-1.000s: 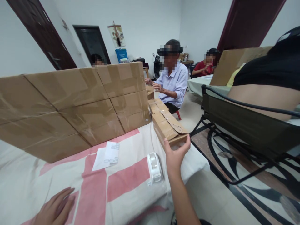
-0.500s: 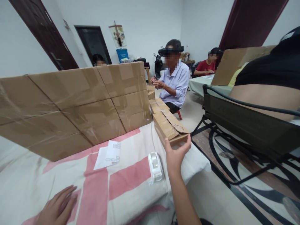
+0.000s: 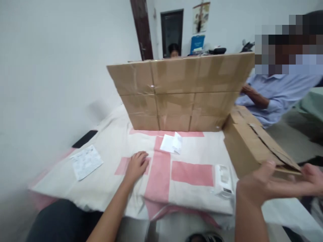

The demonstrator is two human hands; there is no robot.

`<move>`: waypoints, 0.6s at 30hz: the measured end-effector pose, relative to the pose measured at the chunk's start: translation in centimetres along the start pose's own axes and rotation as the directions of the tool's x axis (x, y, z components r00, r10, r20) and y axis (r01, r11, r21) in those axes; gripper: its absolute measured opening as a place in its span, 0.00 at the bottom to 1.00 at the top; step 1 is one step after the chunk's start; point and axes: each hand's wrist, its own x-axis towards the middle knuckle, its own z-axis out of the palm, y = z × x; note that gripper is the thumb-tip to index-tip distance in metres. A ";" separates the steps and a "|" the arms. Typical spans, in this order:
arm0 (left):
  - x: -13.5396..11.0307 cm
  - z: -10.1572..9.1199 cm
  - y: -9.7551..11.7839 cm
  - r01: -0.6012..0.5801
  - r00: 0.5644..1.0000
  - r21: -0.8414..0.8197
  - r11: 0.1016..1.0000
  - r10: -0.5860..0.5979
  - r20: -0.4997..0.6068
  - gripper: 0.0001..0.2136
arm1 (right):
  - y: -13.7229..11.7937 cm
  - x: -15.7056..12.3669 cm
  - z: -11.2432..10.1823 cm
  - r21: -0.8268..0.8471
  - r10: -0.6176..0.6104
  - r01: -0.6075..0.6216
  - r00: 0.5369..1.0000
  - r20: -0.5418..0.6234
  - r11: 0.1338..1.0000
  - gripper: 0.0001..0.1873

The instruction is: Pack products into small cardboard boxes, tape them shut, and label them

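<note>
Item 1. We logged the right hand [image 3: 267, 188] at the lower right. It was spread wide across the near end of the long cardboard box [image 3: 244, 148], thumb up on the near top edge and fingers [image 3: 311, 171] wrapped round the far corner, so the box end was clasped between them.

Item 2. We found the long cardboard box lying lengthwise along the right edge of the table. Its torn top flap was raised a little, and its far end met the cardboard wall [image 3: 181, 90].

Item 3. We logged the left hand [image 3: 136, 164] palm down and flat on the cloth [image 3: 113, 191], fingers loosely extended and holding nothing. It was well apart from the box.

Item 4. We noted a white tape dispenser [image 3: 222, 179] on the cloth, just beside the box and near the right hand.

Item 5. We noted folded white slips [image 3: 173, 144] near the foot of the wall, a printed sheet [image 3: 85, 162] at the left, and a dark flat object [image 3: 84, 138] just beyond it.

Item 6. We recorded a seated person in a blue shirt [image 3: 277, 97] past the box, and another person's head [image 3: 174, 50] showing above the wall.
</note>
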 end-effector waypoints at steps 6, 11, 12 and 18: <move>-0.2 -1.4 0.5 0.009 0.998 -0.121 0.993 -0.002 0.057 0.12 | -6.9 -7.5 6.4 0.159 -0.121 0.080 0.957 0.263 0.984 0.19; 6.1 -4.3 -4.5 0.077 0.993 -0.368 0.927 -0.040 0.108 0.10 | -10.1 -19.9 8.5 0.109 -0.221 0.252 0.471 0.854 0.962 0.12; 8.5 -5.1 -6.2 0.121 0.992 -0.419 0.900 -0.096 0.079 0.12 | -11.1 -21.8 9.1 0.185 -0.285 0.303 0.330 0.900 0.935 0.11; 25.1 -7.9 -16.3 0.275 0.841 -0.735 0.620 -0.526 -0.129 0.17 | -24.8 -28.6 21.0 0.671 -0.649 0.249 -0.176 0.740 0.698 0.14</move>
